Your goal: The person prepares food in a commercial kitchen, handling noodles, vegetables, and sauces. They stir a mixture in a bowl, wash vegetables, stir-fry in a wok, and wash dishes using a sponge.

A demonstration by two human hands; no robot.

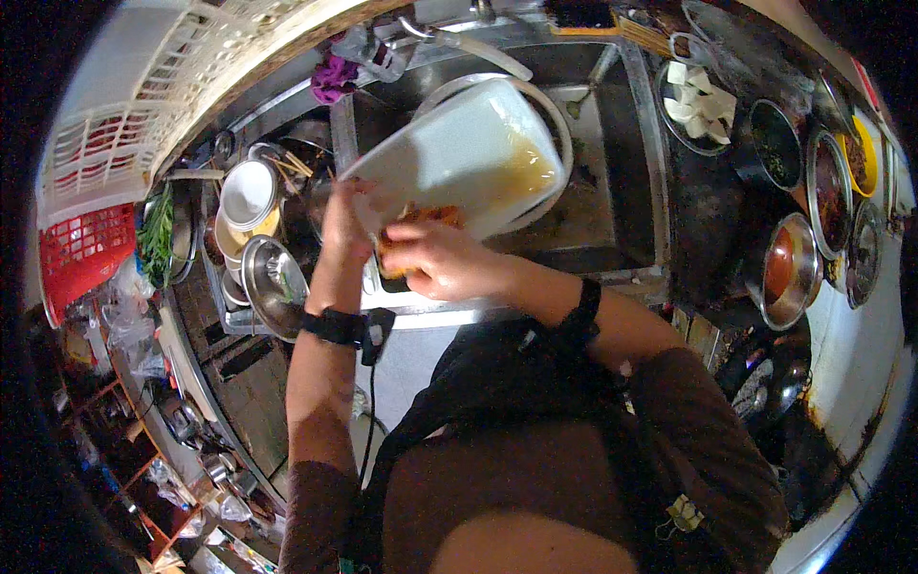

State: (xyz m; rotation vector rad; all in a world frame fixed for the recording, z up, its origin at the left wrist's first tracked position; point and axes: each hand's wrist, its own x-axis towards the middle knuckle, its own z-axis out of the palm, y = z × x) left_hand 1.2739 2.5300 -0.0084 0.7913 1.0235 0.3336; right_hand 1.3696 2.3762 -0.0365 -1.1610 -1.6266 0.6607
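Note:
A white rectangular plastic tub (459, 147) is tilted over the metal sink (638, 143), with yellowish-brown liquid pooled along its far right side. My left hand (349, 222) grips the tub's near left corner. My right hand (434, 258) is curled around an orange-brown item (394, 265) at the tub's near edge; fingers hide much of it, and I cannot tell exactly what it is. Behind the tub, partly covered, is a large round basin (563, 122) in the sink.
Stacked white bowls (247, 194) and a metal bowl (269, 287) stand left of the sink. A faucet hose (495, 57) reaches over it. On the right are a bowl of white chunks (699, 107), a pot of greens (774, 147) and a metal bowl of reddish liquid (785, 269).

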